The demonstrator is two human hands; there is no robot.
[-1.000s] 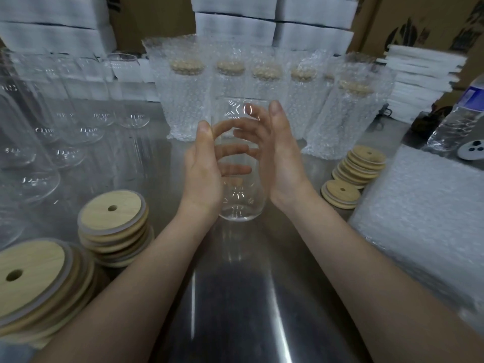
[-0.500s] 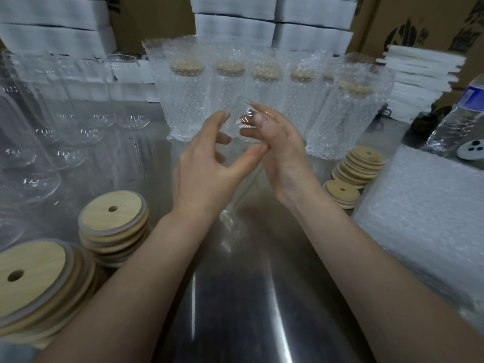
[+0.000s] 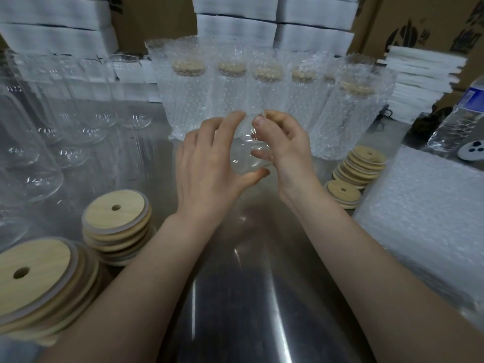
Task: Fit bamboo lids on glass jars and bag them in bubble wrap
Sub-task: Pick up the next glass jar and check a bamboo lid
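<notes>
Lying tipped between the two hands, the glass jar (image 3: 247, 158) is held over the middle of the bench (image 3: 235, 297) and appears to be lifted clear of it. Its long axis is judged to run from 6 towards 12 o'clock, with the rounded base turned to the viewer and the mouth pointed away at the row of wrapped jars (image 3: 188, 106). The glass is clear, so this cannot be plainly seen. The left hand (image 3: 209, 166) is curled on the jar's 9 o'clock side, thumb beneath and fingers over the top. The right hand (image 3: 286, 150) is curled on the 3 o'clock side, thumb and fingertips pinched on the glass. No lid is fitted yet. A stack of bamboo lids (image 3: 117, 221) is found at 8 o'clock from the left hand, near it. A smaller stack (image 3: 343, 196) is set at 4 o'clock from the right hand, about as near. Before a lid can be pressed on, the jar would probably have to be stood upright, mouth uppermost.
</notes>
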